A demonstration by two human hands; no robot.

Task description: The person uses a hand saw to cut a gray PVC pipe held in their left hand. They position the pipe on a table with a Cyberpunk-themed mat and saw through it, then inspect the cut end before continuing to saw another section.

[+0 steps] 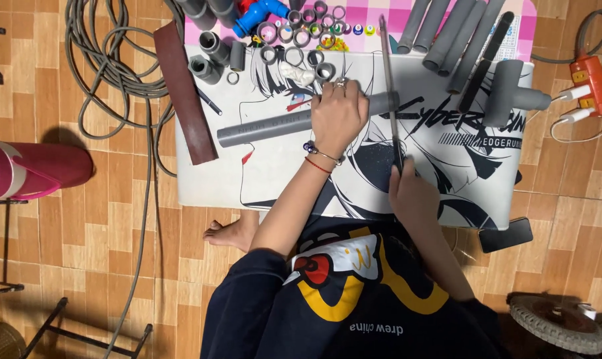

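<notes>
A long grey plastic pipe (267, 126) lies across a white printed mat (447, 193) on the floor. My left hand (339, 116) presses down on the pipe near its right end. My right hand (410, 193) grips the handle of a thin hacksaw (388, 86), whose blade runs away from me and crosses the pipe just right of my left hand.
Several short cut pipe rings (301, 33) and grey fittings (211, 56) lie at the mat's far edge, with longer grey pipes (447, 33) at the far right. A brown strip (184, 93), coiled hose (108, 53), orange power strip (590, 83), black phone (505, 235) and grinding disc (559, 324) surround the mat.
</notes>
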